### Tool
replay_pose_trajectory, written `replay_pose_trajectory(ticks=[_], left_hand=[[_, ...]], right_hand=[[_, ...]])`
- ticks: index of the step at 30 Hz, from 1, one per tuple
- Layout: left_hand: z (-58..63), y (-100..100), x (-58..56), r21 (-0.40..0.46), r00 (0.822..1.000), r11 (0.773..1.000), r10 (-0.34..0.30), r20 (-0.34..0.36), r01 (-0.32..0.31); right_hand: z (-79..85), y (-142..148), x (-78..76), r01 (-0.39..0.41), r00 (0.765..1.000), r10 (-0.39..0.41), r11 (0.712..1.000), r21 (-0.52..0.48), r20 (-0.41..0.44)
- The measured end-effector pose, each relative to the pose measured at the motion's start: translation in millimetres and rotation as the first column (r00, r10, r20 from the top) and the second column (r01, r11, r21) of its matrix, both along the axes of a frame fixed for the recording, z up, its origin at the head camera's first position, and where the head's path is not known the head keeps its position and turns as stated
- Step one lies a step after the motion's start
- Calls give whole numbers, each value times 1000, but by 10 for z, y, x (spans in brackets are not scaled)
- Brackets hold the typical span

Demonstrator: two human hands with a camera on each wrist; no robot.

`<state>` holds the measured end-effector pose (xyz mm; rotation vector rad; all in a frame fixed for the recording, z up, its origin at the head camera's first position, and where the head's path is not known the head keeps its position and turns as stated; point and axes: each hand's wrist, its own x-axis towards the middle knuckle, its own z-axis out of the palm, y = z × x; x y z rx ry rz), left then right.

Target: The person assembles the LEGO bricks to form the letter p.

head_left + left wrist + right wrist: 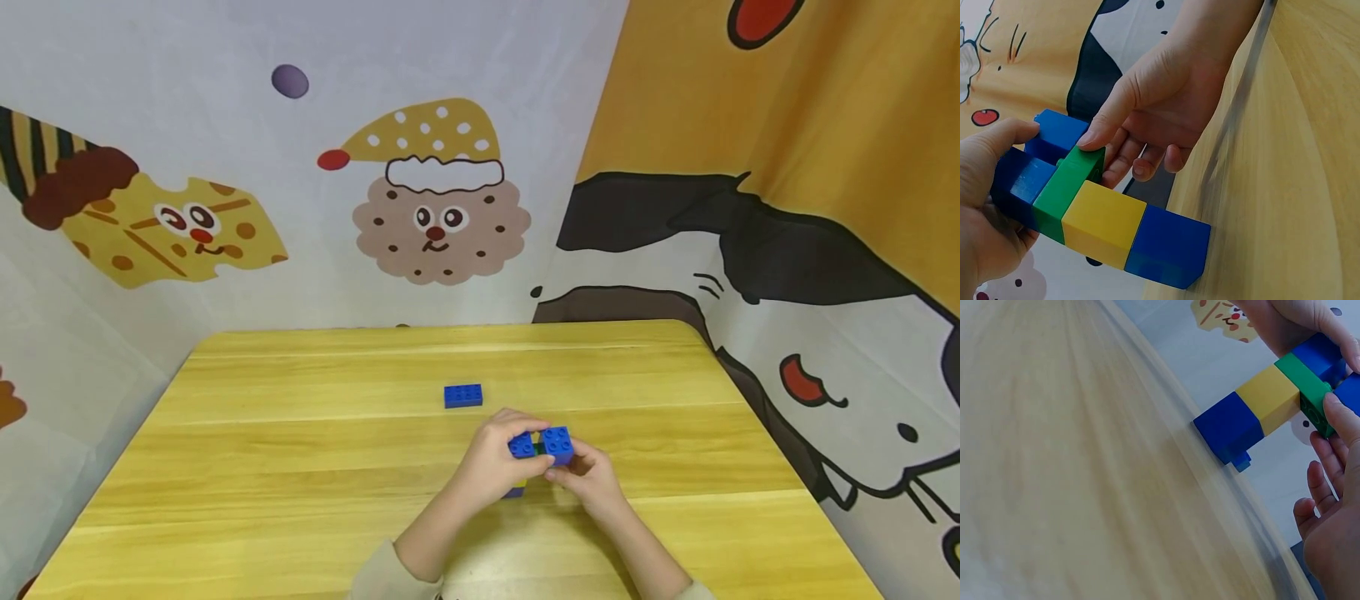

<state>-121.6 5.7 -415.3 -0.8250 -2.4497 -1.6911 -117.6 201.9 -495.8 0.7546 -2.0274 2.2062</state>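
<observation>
A build of toy bricks is held over the table between both hands. In the left wrist view it has a blue brick [1169,247] at the bottom, a yellow brick [1104,222] above, then a long green brick [1072,187]. Two blue bricks top the green one: one [1016,184] over the column, the other [1057,134] towards the right hand, with a gap between them. My left hand [498,458] grips the upper part, its digits on the blue bricks. My right hand [596,479] pinches the green brick's outer end, thumb against it and fingers behind.
A loose blue brick [463,397] with studs up lies farther back on the wooden table [300,467]. Behind the table hangs a curtain [247,300] with cartoon prints, which also runs along the right side.
</observation>
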Motion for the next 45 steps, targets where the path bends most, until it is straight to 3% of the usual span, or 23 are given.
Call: replay_pose_trajectory(ticks=[14,25,34,45], left_hand=[[-13,4,-18,-42,1000,999,-3,-12,2],[-24,-7,-42,-77,998,997,-7,-70,2],[-55,-39,-64,-60,999,998,-33,-3,33],[-27,-79,-74,-45,997,997,-60,-44,58]], right_hand=[[-3,5,-2,12,1000,-12,999,-42,-14],[28,-14,3,34,999,-32,997,-71,27],[33,-29,-3,38,999,-38,999,-26,27],[33,-7,8,1,999,0,1000,-9,36]])
